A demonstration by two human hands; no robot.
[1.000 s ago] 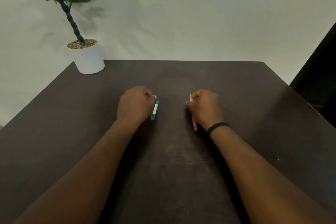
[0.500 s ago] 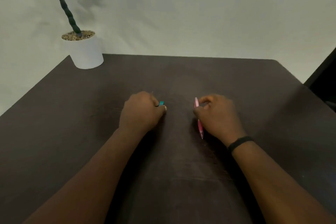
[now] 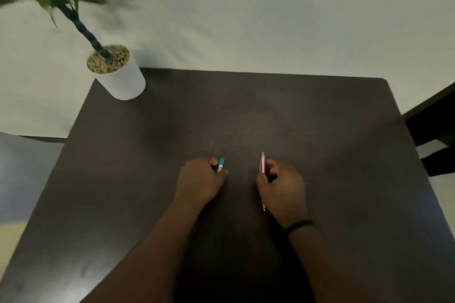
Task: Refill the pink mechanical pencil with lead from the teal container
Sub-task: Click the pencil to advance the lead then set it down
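While the left hand point(image 3: 200, 181) pinched the teal container point(image 3: 221, 164) and the right hand point(image 3: 283, 188) gripped the pink mechanical pencil point(image 3: 262, 165) above the table point(image 3: 344, 155), careless uncapping risked spilling fragile leads.

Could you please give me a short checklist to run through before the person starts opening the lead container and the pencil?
1. Teal container held in the left hand: ok, fingers closed on it, its far end showing.
2. Pink mechanical pencil held in the right hand: ok, gripped mid-barrel, both ends sticking out.
3. Container already open: cannot tell, the hand covers most of it and the picture is blurred.
4. Pencil cap or eraser removed: cannot tell, too small to see.
5. Bare table beyond the hands for setting parts down: ok.
6. Potted plant out of the way: ok, at the far left corner.
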